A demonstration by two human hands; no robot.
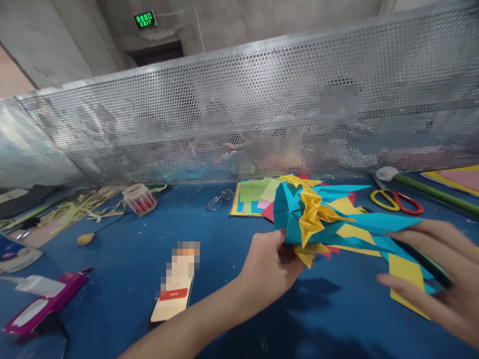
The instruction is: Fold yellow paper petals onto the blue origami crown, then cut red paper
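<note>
A folded paper piece [292, 214] in blue, with yellow star-like folds around its ringed end and long blue points toward the right, is held above the blue table. My left hand [267, 267] grips the ringed end from below, thumb at the rim. At the right, my right hand [445, 274] is slightly blurred, its fingers apart beside the blue points. A dark green, stick-like thing [422, 257] passes by that hand; whether the hand touches it is unclear. Just left of my right hand's fingers shows a yellow paper piece [406, 279].
A phone [172, 304] lies left of centre on the blue table [123, 279]. Farther back are glasses [220, 199], coloured paper sheets [254, 192], a tape roll [139, 199] and scissors [409, 203]. A magenta power strip [48, 304] is at the left. A perforated metal screen [247, 89] stands behind.
</note>
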